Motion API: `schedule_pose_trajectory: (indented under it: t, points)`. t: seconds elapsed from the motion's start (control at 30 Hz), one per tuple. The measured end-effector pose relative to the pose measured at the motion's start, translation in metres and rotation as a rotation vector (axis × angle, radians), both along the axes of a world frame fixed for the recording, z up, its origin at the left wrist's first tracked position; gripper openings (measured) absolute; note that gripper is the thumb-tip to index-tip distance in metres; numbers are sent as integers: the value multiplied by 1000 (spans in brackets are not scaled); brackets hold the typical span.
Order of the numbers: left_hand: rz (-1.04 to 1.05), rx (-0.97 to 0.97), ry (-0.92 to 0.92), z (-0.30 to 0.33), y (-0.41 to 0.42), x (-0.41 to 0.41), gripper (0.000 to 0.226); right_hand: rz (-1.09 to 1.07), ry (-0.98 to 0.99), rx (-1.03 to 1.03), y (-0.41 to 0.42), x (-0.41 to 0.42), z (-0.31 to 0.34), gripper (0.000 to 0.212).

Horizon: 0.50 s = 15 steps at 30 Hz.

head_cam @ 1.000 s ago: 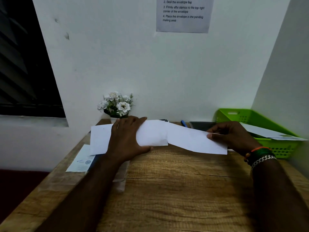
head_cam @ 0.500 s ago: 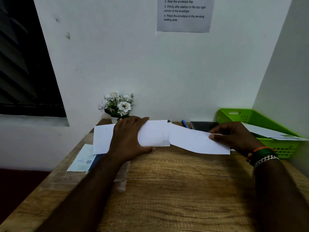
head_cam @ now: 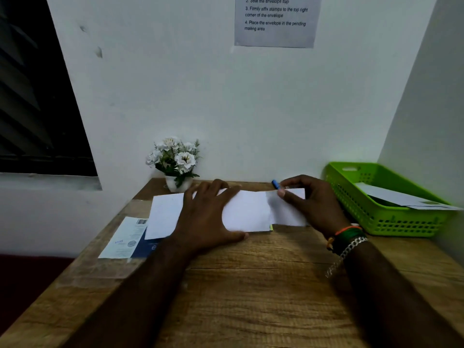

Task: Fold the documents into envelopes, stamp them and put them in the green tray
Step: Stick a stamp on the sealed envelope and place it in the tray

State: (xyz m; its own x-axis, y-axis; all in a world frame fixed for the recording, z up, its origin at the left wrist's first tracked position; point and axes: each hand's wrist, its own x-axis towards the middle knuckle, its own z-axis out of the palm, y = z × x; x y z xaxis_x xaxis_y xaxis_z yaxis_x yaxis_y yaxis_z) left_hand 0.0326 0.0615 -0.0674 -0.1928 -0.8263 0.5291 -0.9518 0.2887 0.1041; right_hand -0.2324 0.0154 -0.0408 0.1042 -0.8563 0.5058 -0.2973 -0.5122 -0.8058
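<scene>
A white document (head_cam: 247,212) lies across the far half of the wooden desk. My left hand (head_cam: 207,217) presses flat on its left-middle part, fingers spread. My right hand (head_cam: 310,202) pinches the sheet's right end between thumb and fingers and has it folded over toward the middle. The green tray (head_cam: 376,222) stands at the far right against the wall, with a white envelope (head_cam: 401,198) lying in it.
A small white pot of white flowers (head_cam: 177,164) stands at the back by the wall. A pale printed sheet and a dark blue item (head_cam: 128,238) lie at the desk's left edge. A blue pen tip (head_cam: 275,184) shows behind my right hand. An instruction notice (head_cam: 275,21) hangs on the wall.
My right hand has carried the paper's right end leftward and over, so the sheet looks much shorter. My left hand stays pressed on the paper.
</scene>
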Motion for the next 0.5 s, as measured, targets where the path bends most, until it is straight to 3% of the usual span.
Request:
schedule_pose_trajectory:
  t: [0.1,0.23,0.37,0.5]
  points:
    - [31,-47,39,3,-1,7,106,-33,-133,69,-3,-15,4,16]
    - [32,-63,40,2,-1,8,111,25,-171,267,-3,-22,3,22]
    - [0,-65,31,2,-1,4,110,31,-251,246,-2,-25,9,18]
    - [-30,-45,42,-1,-2,1,107,106,-185,237,4,-6,2,18]
